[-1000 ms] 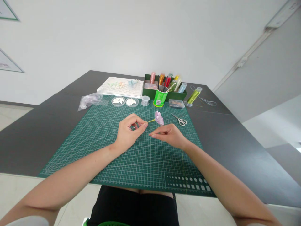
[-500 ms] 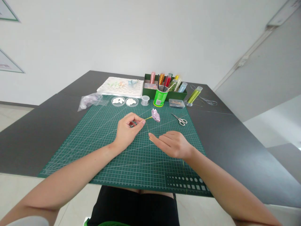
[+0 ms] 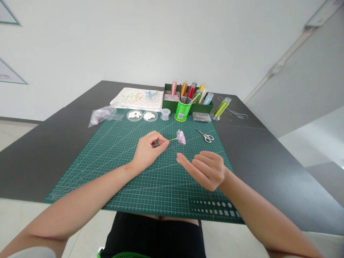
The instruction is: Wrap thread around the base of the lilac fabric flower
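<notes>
Above the green cutting mat (image 3: 107, 179), my left hand (image 3: 151, 147) pinches the thin yellow-green stem of a lilac artificial flower (image 3: 181, 137). The bloom points right, past the fingertips, and the stem's lower end runs back under the fingers. My right hand (image 3: 205, 168) is closed, to the right of and nearer than the flower, with the thumb-side fingertips pointing at the left hand. A fine thread held there is barely visible now. Small scissors (image 3: 205, 135) lie on the mat beyond the right hand.
Along the back stand a green tin (image 3: 183, 109) of tools, a dark green box (image 3: 169, 104) with ribbon-like rolls, two shallow dishes (image 3: 134, 115) of white pieces and a clear case (image 3: 201, 117). A green thread spool (image 3: 222, 108) stands right; a plastic bag (image 3: 102, 115) lies left.
My right hand has drawn away to the right and toward me, turning knuckles up, with a fine thread showing half a second ago. The flower dipped left and came back; my left hand keeps its pinch.
</notes>
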Demonstrator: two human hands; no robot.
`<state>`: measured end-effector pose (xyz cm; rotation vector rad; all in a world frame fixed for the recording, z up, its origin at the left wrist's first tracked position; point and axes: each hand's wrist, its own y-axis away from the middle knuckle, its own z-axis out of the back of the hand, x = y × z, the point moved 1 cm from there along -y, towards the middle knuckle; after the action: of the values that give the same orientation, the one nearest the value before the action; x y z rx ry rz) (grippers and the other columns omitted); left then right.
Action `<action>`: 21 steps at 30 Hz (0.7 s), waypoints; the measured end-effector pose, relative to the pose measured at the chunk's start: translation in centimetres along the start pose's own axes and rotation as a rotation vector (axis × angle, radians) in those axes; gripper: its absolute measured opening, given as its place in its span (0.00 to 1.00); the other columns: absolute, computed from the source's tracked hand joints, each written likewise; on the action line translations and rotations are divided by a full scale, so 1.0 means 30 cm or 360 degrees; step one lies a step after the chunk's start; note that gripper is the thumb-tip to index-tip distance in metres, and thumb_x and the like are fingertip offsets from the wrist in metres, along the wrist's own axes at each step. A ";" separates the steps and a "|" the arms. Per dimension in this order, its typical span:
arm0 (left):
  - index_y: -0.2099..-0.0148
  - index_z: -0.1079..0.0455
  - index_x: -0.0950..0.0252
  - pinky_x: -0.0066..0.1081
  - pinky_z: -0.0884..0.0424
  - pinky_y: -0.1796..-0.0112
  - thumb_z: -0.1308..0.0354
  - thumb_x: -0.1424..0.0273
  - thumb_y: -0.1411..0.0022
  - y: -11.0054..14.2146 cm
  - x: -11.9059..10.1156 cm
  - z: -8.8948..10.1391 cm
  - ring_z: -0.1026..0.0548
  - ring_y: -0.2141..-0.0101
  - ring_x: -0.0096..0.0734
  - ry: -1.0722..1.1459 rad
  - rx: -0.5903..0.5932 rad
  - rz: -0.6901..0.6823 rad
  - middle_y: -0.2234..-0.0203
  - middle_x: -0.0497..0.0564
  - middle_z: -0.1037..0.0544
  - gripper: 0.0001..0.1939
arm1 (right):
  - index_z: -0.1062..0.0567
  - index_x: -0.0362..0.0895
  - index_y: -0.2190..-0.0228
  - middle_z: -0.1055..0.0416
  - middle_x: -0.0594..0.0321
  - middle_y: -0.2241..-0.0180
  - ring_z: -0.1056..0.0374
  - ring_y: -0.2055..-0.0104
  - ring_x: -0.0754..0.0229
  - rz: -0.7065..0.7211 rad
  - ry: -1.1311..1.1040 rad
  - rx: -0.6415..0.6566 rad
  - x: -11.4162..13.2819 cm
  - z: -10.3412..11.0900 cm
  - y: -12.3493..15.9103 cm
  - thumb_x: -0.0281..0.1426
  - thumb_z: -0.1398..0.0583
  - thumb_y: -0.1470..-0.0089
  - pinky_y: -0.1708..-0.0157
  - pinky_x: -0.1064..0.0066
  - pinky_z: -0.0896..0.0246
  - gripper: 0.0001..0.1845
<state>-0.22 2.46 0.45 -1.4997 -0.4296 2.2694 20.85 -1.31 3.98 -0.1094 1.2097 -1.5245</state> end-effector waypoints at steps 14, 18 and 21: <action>0.65 0.22 0.62 0.27 0.32 0.68 0.36 0.72 0.35 0.034 0.028 -0.029 0.25 0.69 0.26 -0.0194 0.0435 -0.0225 0.69 0.46 0.21 0.05 | 0.23 0.41 0.49 0.28 0.70 0.80 0.38 0.82 0.70 -0.0233 0.0022 0.0020 -0.036 -0.014 0.053 0.20 0.36 0.40 0.83 0.71 0.49 0.17; 0.64 0.22 0.61 0.27 0.33 0.68 0.37 0.73 0.35 0.040 0.021 -0.029 0.24 0.67 0.28 -0.0236 0.0521 -0.0274 0.69 0.46 0.20 0.04 | 0.23 0.39 0.48 0.27 0.69 0.80 0.37 0.81 0.68 -0.0283 -0.0025 0.0032 -0.048 -0.015 0.062 0.19 0.36 0.40 0.82 0.71 0.46 0.18; 0.64 0.22 0.62 0.26 0.33 0.68 0.36 0.73 0.35 0.042 0.016 -0.028 0.23 0.66 0.28 -0.0255 0.0556 -0.0325 0.69 0.46 0.20 0.04 | 0.22 0.37 0.50 0.28 0.69 0.81 0.37 0.81 0.68 -0.0342 -0.0063 0.0067 -0.055 -0.018 0.073 0.20 0.36 0.40 0.82 0.71 0.46 0.15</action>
<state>0.20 1.61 -0.84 -1.0581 -0.2038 2.1727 22.60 0.66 3.00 -0.2475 1.1625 -1.7250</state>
